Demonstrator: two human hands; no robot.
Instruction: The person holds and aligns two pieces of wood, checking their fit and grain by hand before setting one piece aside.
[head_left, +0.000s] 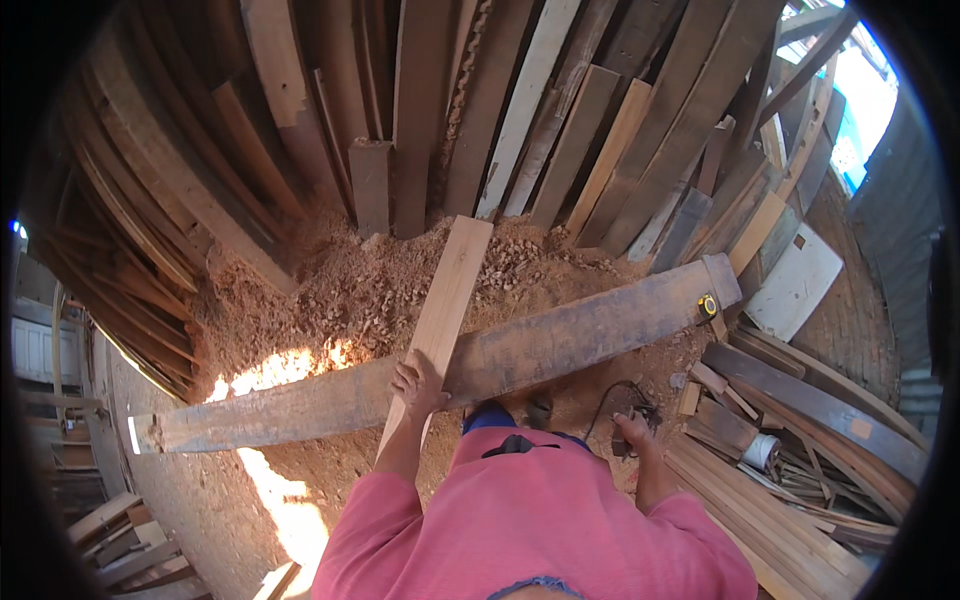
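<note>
Across the long brown beam [560, 345], I see a pale plank [458, 275] lying at a slant, its far end reaching over the heap of wood shavings [345, 285] and its near end running down beside the left forearm. My left hand [418, 383] lies over this plank where it crosses the beam, fingers bent toward its left edge; from up here I cannot tell whether that grip clamps the wood or only presses on it. My right hand [632, 430] is well apart, low on the near side of the beam, its grip wrapped around a dark tool [651, 411]. A thin dark cord [600, 400] loops just beside it; the tool is too small and shadowed for me to make out its kind.

Near the right end of the beam sits a yellow-and-black tape measure [707, 307]. Beyond the shavings I have a row of boards [420, 120] standing on end, mostly brown, one of them whitish. To the right, a white panel [797, 280] leans among the timber, with scrap wood [790, 440] and a white roll [760, 452] nearer me. Long pale boards [765, 520] lie beside the pink sleeve [700, 540], and bright sunlight falls in patches on the ground [200, 500] at left.
</note>
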